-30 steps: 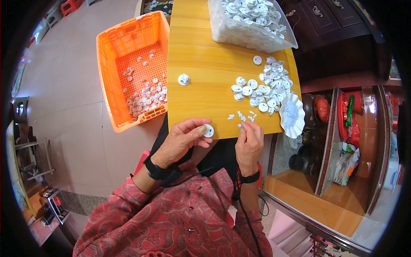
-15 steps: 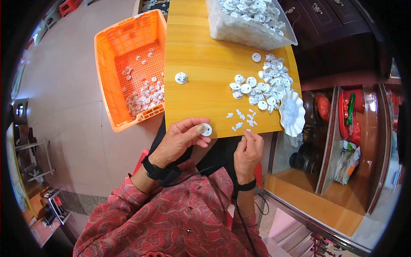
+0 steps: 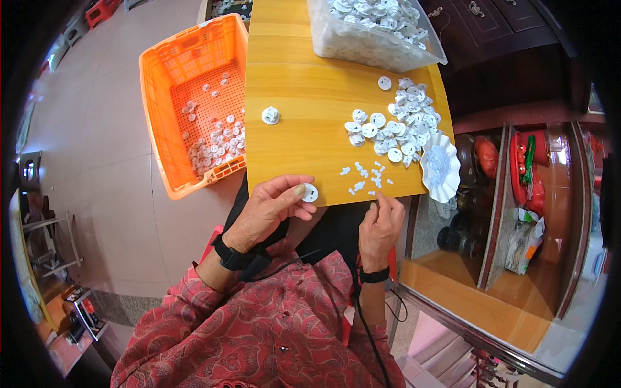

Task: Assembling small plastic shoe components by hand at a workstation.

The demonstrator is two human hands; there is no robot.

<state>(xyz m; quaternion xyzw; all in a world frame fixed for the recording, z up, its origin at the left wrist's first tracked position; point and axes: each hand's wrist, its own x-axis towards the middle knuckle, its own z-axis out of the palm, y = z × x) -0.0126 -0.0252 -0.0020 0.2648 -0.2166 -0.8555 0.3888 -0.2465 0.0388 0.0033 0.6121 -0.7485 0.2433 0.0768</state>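
In my left hand (image 3: 272, 205), a round white plastic disc-shaped part (image 3: 310, 193) with a small slot is pinched between thumb and fingers, just off the table's near edge. My right hand (image 3: 380, 234) is at the same edge, thumb and forefinger apart, with no part visible between them. Its fingertips are beside a scatter of small white plastic pieces (image 3: 359, 186). Beyond these lies a heap of similar round white parts (image 3: 414, 116). One more round white part (image 3: 270, 116) sits alone on the left side of the table.
The yellow wooden table (image 3: 291, 77) bears a clear plastic bin (image 3: 388, 60) full of white parts at its far end. A scalloped white dish (image 3: 446, 188) of tiny pieces stands at the right edge. Left of the table is an orange crate (image 3: 155, 116) with parts inside.
My right thumb and forefinger have parted from a pinch near the small pieces, and the hand has shifted slightly right. My left hand keeps hold of the round part.
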